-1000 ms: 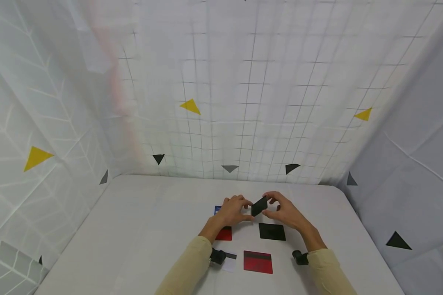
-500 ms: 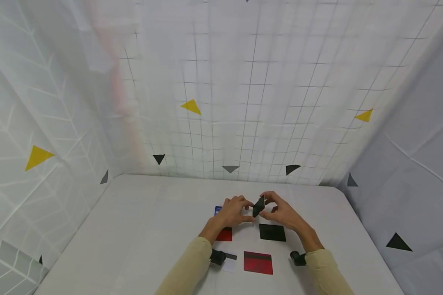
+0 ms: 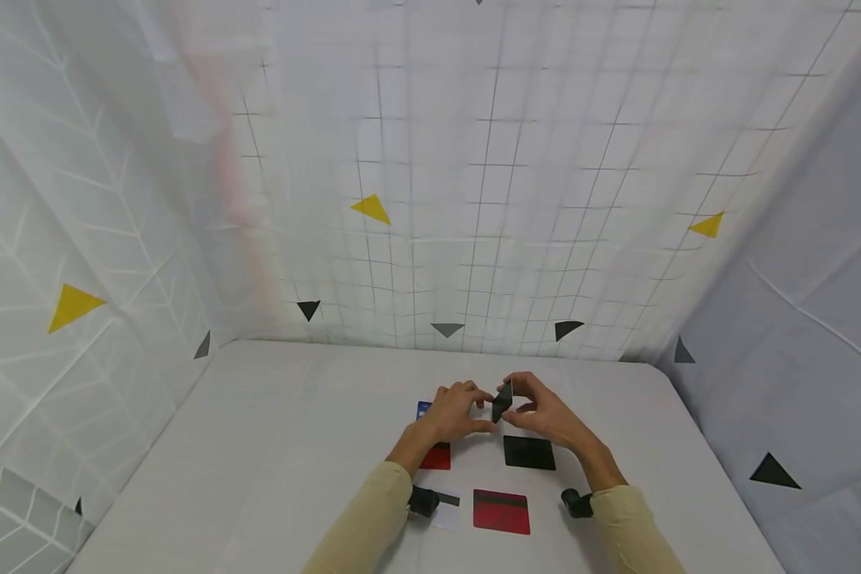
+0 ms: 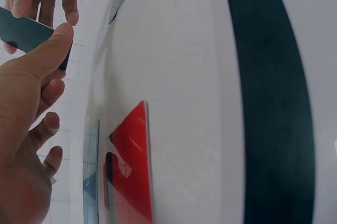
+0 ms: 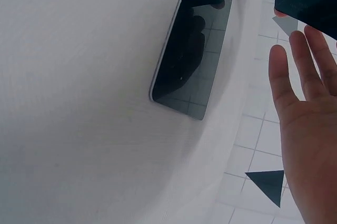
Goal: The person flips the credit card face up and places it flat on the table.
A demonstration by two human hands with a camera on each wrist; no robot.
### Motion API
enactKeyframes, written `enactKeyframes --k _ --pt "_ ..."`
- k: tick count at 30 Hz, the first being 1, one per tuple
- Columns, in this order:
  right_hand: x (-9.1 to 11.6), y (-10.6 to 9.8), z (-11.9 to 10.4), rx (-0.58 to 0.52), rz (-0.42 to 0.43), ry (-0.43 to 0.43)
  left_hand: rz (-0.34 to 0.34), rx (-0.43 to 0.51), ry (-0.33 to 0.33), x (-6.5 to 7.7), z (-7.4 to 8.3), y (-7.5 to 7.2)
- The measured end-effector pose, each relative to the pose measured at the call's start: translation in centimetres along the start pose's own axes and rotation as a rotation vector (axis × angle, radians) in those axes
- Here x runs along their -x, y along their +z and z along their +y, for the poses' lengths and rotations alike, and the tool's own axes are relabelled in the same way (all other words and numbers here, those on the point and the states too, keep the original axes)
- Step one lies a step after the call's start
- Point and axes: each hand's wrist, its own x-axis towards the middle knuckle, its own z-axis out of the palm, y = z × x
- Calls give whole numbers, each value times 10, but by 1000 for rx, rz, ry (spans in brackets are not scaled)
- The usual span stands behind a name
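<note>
A small black card [image 3: 501,403] is held up above the white table, tilted on edge between both hands. My left hand [image 3: 454,410] pinches its left end; the left wrist view shows the thumb [image 4: 55,42] over the card's face, with fingers behind. My right hand [image 3: 551,413] holds the other end between thumb and fingers. In the right wrist view, several right fingers [image 5: 308,61] stretch out below the card. Another black card [image 3: 529,452] lies flat just in front of the right hand. Under the left wrist, a red card [image 3: 436,456] is partly covered.
Nearer the front lies a red card [image 3: 501,512] with a dark stripe. Beside it is a white striped card [image 3: 446,515], partly behind the left wrist's camera [image 3: 423,501]. A blue card [image 3: 422,409] peeks out behind the left hand. White sheets with grid lines surround the table [image 3: 273,446].
My right hand has moved slightly left, and the held card has turned so that its face looks narrower from the head. The left hand and the cards on the table have stayed put.
</note>
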Motion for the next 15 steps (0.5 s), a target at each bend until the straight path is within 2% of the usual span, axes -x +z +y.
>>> enactKeyframes --k 6,9,15 --pt "6 -4 -25 -43 -42 25 2 10 0 1 2 -1" --pt "8 -3 -30 -58 -38 36 2 12 -1 0 2 0" --pt "1 3 1 -51 -21 47 -3 12 5 0 0 2"
